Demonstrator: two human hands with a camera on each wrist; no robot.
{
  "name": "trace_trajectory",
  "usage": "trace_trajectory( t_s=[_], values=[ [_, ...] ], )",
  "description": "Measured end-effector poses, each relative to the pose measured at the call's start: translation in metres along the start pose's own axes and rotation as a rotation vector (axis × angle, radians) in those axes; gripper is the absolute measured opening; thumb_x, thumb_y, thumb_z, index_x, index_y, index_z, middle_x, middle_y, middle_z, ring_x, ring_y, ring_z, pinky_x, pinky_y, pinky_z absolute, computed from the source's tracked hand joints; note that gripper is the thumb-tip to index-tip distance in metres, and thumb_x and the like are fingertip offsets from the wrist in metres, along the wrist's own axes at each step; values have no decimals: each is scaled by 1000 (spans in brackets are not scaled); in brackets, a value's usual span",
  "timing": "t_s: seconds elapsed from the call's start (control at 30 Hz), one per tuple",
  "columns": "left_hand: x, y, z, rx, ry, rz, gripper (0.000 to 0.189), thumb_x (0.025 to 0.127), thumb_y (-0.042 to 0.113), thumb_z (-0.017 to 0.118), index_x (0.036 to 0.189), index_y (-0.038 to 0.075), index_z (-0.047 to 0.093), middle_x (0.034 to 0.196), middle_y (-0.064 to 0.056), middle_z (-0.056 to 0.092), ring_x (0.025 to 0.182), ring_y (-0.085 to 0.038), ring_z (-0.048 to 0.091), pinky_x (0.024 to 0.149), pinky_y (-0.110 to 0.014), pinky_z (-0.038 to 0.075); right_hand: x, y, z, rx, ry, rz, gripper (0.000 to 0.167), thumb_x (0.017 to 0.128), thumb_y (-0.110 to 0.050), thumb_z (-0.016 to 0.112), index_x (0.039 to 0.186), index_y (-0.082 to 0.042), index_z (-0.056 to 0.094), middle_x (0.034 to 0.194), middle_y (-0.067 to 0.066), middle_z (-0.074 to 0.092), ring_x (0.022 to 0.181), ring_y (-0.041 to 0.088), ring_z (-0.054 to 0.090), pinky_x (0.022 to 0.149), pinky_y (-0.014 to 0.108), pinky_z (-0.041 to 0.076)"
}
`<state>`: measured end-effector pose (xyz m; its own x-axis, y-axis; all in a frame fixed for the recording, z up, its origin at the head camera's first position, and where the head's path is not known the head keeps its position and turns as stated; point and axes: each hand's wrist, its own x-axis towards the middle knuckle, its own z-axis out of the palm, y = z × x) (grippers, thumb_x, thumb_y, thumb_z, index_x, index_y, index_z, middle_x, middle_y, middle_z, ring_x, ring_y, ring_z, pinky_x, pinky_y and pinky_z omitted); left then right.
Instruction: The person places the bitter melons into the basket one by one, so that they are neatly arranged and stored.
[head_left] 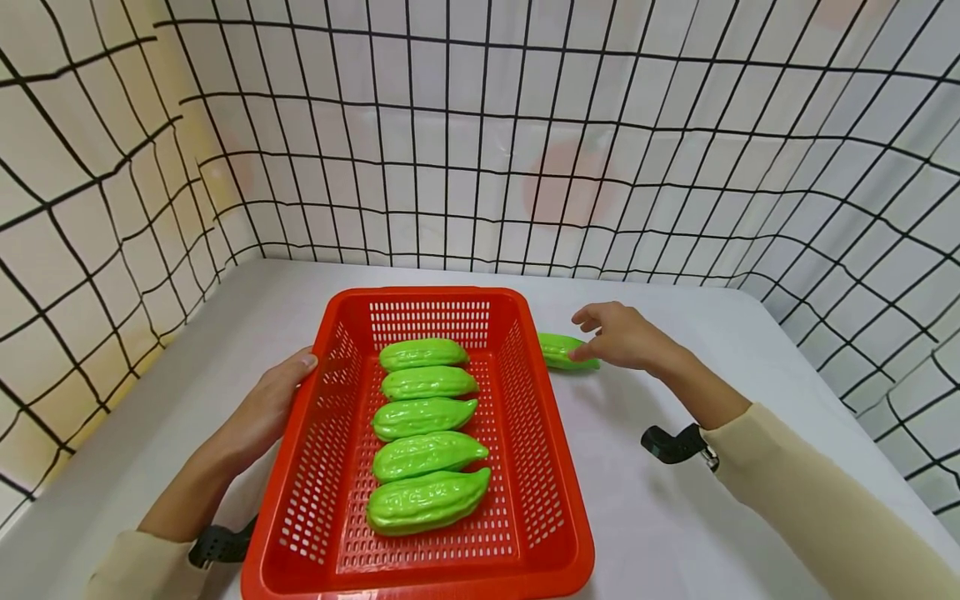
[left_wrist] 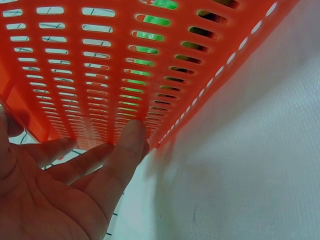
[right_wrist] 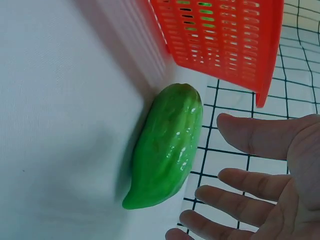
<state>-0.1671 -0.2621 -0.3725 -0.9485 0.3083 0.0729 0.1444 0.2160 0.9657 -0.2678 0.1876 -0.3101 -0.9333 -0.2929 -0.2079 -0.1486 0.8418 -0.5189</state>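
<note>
A red plastic basket [head_left: 532, 433] holds several bright green bitter gourds [head_left: 427, 503], lying crosswise in a column. My left hand [head_left: 272, 404] is at the basket's left side, its thumb tip at the rim. In the left wrist view, the fingers [left_wrist: 131, 145] reach out fairly straight against the slotted outer wall. Another bitter gourd [right_wrist: 167, 147] lies on the white surface just outside the basket's right wall. Over its right end in the head view is my right hand [head_left: 624, 335]. The right wrist view shows this hand's fingers spread beside the gourd, with nothing held.
Black wire mesh [head_left: 480, 125] rises at the back, left and right. A white cloth-like surface [head_left: 637, 500] lies under the basket. Each forearm wears a black strap device, the right one [head_left: 675, 444] sticking out from the sleeve.
</note>
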Motion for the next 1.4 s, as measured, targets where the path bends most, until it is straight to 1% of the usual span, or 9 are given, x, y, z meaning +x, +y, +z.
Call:
trace_trajectory(
  t_s=[0.17,0.4,0.53,0.73,0.9,1.1,1.4],
  values=[
    [1,0,-1,-13,-12,8,53,111,41,29,150,5,32,119,-32,58,86,-36,75,69,-51,62,2,5,2,-5,-21,-8,66,89,-24,76,144,0,50,144,26,53,131,45,50,103,60,46],
    [0,0,-1,0,-5,6,53,111,41,29,150,5,32,118,-32,59,86,-36,75,69,-50,62,12,13,11,-80,-48,-18,72,87,-24,78,147,0,47,145,28,52,138,46,42,108,64,39],
    [0,0,-1,-2,-4,5,53,111,41,29,150,5,32,119,-32,59,86,-36,75,69,-51,62,15,17,17,-104,-43,-19,72,86,-22,79,146,2,47,143,29,53,136,46,43,108,62,41],
    [0,-1,-1,1,-3,3,53,111,40,30,152,6,31,120,-32,58,86,-35,75,69,-50,62,18,19,23,-109,-7,-12,67,84,-17,80,141,4,51,137,31,56,125,43,51,100,55,48],
    [0,-1,-1,4,-3,4,53,111,41,30,152,6,31,121,-31,59,86,-35,75,68,-50,62,20,20,27,-109,38,-28,59,82,-14,81,133,4,57,131,30,60,115,39,56,94,49,49],
    [1,0,-1,2,-6,-1,55,111,42,30,153,6,29,121,-31,58,87,-35,75,70,-50,62,21,23,29,-137,90,-60,50,81,-11,81,124,5,62,122,27,65,111,39,58,91,49,48],
    [1,-1,-1,-15,-12,1,54,111,41,30,152,6,30,122,-32,57,87,-35,75,71,-51,62,21,24,28,-131,119,-72,47,81,-11,81,121,5,62,119,27,66,106,37,59,87,47,50]
  ],
)
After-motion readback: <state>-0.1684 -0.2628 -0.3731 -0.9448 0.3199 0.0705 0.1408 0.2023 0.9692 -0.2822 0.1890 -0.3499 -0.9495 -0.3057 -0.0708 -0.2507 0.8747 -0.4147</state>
